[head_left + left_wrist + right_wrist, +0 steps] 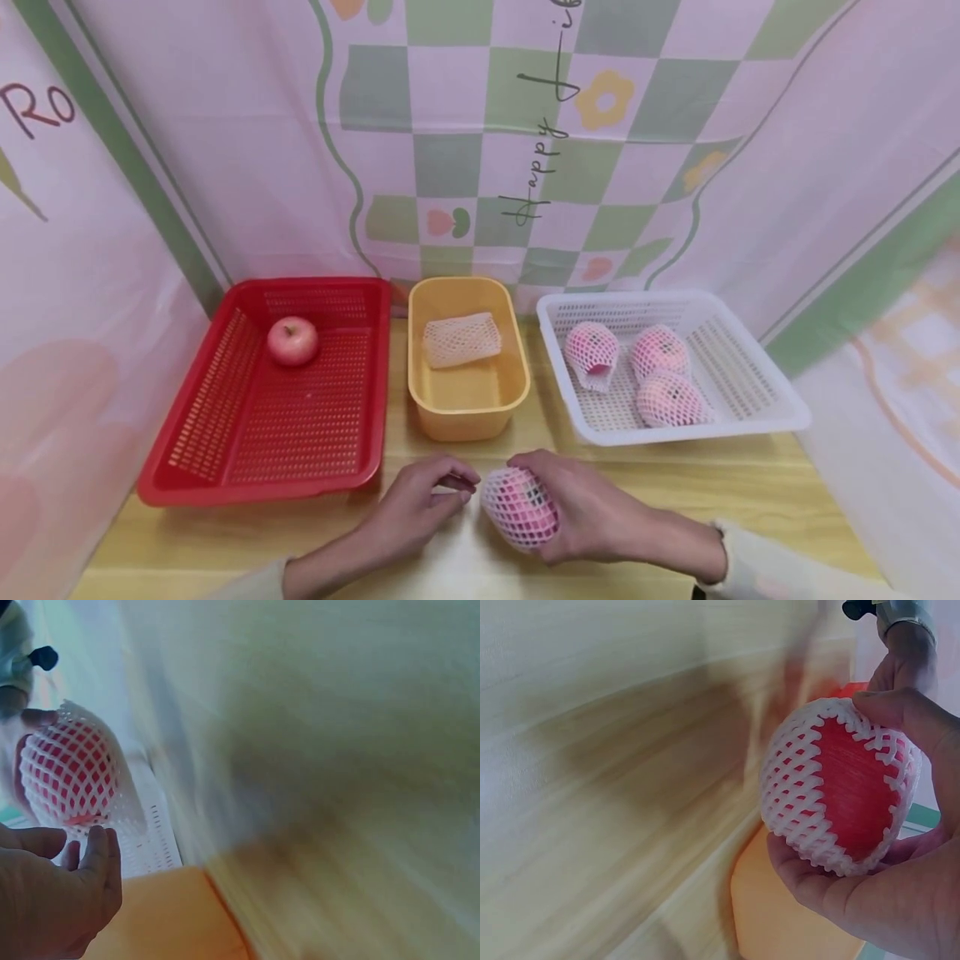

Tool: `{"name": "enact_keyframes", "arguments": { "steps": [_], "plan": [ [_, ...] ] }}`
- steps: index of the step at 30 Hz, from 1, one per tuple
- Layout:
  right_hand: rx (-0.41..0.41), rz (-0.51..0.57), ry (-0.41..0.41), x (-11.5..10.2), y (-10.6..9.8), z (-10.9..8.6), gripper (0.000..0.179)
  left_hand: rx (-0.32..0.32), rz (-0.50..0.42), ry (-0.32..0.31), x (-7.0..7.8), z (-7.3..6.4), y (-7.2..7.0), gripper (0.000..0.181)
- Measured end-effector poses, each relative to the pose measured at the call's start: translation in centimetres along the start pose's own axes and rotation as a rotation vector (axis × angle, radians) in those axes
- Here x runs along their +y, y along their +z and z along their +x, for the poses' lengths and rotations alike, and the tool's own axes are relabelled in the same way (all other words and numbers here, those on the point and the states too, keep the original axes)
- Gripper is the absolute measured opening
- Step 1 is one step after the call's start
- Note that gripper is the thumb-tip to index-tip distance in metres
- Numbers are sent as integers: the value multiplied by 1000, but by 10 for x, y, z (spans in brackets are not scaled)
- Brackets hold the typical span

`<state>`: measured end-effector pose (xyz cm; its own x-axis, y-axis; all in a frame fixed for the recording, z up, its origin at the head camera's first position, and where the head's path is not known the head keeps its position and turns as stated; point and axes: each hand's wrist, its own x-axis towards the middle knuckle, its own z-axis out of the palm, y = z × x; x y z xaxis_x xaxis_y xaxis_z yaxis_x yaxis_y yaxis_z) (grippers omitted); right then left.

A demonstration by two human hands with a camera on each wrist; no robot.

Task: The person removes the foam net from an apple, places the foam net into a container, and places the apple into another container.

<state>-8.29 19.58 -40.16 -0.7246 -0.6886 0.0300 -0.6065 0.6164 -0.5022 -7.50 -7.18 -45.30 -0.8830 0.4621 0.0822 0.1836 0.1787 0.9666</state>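
My right hand grips an apple in a white foam net over the front of the table. In the right wrist view the thumb and fingers wrap that netted apple, and a wide gap in the net bares its red skin. My left hand is just left of the apple, its fingers loosely bent and holding nothing. Seen from the left wrist, this hand has its fingertips right by the net's end. An unwrapped apple sits in the red basket.
Between the baskets stands a yellow bin with a flattened foam net inside. To the right, a white basket holds three netted apples. A patterned cloth hangs behind them. The wooden table lies beneath everything.
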Motion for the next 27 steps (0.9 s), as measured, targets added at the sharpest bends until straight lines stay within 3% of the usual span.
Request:
{"name": "enact_keyframes", "arguments": {
  "steps": [15,27],
  "plan": [
    [2,42,-45,4,11,-3,92,40,-26,24,-11,4,17,16],
    [-15,49,-40,3,16,-2,93,-14,-139,-67,-13,2,17,28]
  ]
}}
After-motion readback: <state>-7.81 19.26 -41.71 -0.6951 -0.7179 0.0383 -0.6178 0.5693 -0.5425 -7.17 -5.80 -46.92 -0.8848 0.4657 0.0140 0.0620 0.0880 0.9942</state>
